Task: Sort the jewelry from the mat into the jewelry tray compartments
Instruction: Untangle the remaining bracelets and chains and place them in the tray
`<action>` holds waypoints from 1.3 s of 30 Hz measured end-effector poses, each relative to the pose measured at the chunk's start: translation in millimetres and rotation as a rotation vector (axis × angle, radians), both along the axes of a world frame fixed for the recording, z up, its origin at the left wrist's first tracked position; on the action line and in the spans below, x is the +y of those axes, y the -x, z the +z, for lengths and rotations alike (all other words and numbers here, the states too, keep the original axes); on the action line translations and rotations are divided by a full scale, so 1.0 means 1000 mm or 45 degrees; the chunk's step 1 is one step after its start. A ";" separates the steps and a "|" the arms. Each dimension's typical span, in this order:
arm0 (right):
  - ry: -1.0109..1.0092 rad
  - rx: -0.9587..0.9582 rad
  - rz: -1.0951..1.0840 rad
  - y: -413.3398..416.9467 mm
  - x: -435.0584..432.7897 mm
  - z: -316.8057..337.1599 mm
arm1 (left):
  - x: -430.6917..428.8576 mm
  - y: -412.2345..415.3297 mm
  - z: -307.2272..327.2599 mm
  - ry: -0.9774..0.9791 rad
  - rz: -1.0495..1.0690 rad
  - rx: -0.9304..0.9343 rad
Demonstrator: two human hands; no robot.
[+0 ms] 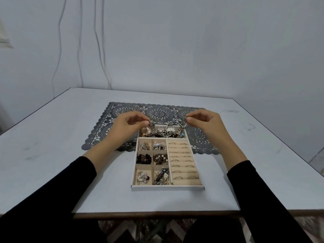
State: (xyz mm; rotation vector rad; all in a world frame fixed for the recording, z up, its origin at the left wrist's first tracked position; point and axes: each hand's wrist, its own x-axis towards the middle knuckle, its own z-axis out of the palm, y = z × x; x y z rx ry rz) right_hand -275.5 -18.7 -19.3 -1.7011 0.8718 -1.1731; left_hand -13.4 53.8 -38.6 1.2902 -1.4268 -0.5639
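My left hand (128,123) and right hand (204,121) each pinch one end of a chain (181,127). Its middle sags into the long far compartment of the jewelry tray (168,188), which overlaps the mat (158,112). Placement step, I judge. Next: lower both ends evenly, then release.

Dim, cool, even indoor light casts only faint, soft shadows. Wide-angle distortion bows the pale grey square tabletop (56,130) at its edges; fine detail is slightly soft.
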 end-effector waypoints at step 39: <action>0.356 0.770 -0.109 -0.005 0.015 -0.017 | 0.006 -0.003 -0.017 0.109 0.101 -0.594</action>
